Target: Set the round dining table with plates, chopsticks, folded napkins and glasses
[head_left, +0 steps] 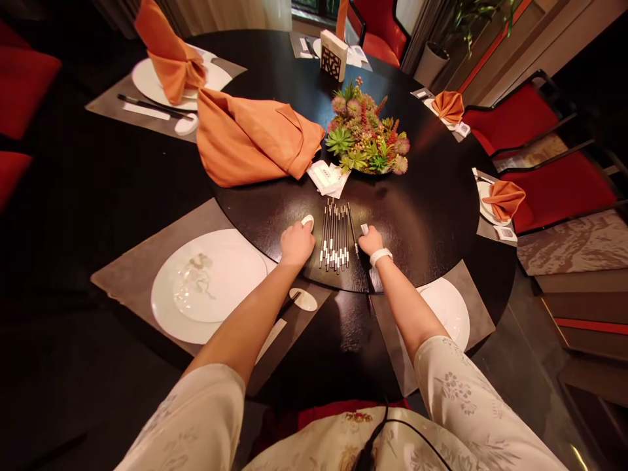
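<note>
My left hand (297, 243) is closed around a small white oval piece (307, 221), perhaps a ceramic spoon rest; only its tip shows past the fingers. Across from it, my right hand (371, 241), with a white band at the wrist, pinches a small white strip (364, 229) whose kind I cannot make out. Between both hands lies a bundle of black chopsticks (336, 235) with silvery bands, spread on the dark turntable (417, 216). One chopstick (353, 229) lies slightly apart, beside my right hand. White paper packets (328, 178) sit just beyond the bundle.
Orange cloth napkins (255, 137) lie beside a succulent centrepiece (366, 131). A napkin holder (333, 55) stands at the back. White plates (164, 302) on grey placemats (122, 268) are near me. One more white oval rest (304, 299) lies below my left hand. Red chairs (554, 190) surround the table.
</note>
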### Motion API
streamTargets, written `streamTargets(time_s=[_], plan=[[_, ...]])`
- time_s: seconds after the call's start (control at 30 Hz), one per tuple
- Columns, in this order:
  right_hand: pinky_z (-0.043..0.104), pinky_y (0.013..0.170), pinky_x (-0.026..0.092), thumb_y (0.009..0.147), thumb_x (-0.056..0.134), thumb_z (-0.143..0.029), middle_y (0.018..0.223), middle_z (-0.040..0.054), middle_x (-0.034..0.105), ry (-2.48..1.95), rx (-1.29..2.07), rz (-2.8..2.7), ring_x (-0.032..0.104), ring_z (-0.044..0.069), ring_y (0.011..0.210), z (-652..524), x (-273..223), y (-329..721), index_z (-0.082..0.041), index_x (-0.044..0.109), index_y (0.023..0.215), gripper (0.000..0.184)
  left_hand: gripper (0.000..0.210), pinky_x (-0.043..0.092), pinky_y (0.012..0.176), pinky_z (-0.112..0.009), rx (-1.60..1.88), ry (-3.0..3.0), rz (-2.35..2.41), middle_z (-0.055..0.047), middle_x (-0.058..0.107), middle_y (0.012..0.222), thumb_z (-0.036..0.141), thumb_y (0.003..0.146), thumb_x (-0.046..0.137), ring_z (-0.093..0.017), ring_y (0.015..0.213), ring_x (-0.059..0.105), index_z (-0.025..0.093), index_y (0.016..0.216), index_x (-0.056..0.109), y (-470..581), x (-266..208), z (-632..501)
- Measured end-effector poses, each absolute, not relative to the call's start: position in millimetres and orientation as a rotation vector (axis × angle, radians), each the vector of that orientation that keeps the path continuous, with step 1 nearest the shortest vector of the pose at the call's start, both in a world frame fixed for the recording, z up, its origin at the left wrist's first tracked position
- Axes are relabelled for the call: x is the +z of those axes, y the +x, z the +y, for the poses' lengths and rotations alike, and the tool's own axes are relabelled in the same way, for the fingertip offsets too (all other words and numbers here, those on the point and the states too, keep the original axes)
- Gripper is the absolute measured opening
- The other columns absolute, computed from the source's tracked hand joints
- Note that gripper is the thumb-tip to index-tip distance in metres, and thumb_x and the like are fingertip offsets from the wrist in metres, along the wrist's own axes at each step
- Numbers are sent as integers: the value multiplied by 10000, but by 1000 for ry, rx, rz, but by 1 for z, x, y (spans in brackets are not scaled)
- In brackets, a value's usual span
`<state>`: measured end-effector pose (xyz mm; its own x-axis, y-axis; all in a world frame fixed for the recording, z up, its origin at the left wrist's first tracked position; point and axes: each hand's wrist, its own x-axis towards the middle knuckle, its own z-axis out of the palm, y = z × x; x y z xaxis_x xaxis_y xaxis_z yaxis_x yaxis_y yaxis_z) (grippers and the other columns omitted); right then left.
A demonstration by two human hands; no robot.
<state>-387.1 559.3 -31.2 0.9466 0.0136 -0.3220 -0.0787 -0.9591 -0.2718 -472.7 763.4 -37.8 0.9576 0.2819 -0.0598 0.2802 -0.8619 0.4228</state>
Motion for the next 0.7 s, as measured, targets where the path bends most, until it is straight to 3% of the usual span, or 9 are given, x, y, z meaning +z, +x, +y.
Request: streamTargets(time_s=[0.13, 0.3, 0.43, 0.57, 0.7], plan=[[323, 918, 494, 842, 687, -377, 1102, 183, 687, -2797, 473, -131, 663, 271, 1043, 572, -37, -401, -122, 605, 1069, 352, 283, 486, 843, -389, 66, 2198, 682, -137, 690, 1012, 194, 834, 543, -290, 969, 636, 152, 1069, 695, -487, -42, 777], [296, 893, 503, 852, 684, -327, 1034, 158, 722, -2763, 515, -64, 691, 242, 1015, 570, -42, -405, -122, 666, 976, 240, 213, 449, 556, -200, -106, 1210, 878, -42, 683, 852, 210, 782, 641, -122, 670, 616, 153, 986, 652, -522, -47, 774], [276, 827, 522, 820, 699, -279, 959, 130, 741, -2717, 529, -52, 712, 224, 935, 561, -44, -406, -117, 697, 953, 210, 201, 439, 512, -159, -132, 837, 774, -12, 660, 784, 195, 752, 713, -67, 567, 553, 163, 932, 628, -556, -42, 758], [265, 802, 527, 720, 771, -234, 992, 177, 738, -2817, 482, -68, 711, 250, 962, 559, -43, -412, -92, 716, 955, 280, 329, 494, 570, -167, -130, 807, 675, -36, 685, 925, 192, 795, 686, -78, 652, 596, 200, 1121, 642, -580, -31, 741], [260, 771, 527, 691, 777, -211, 1014, 202, 735, -2884, 502, -64, 713, 269, 964, 548, -38, -421, -84, 730, 949, 291, 608, 530, 641, -174, -157, 866, 574, -18, 668, 1052, 178, 813, 654, -77, 731, 628, 302, 1390, 503, -594, -19, 723]])
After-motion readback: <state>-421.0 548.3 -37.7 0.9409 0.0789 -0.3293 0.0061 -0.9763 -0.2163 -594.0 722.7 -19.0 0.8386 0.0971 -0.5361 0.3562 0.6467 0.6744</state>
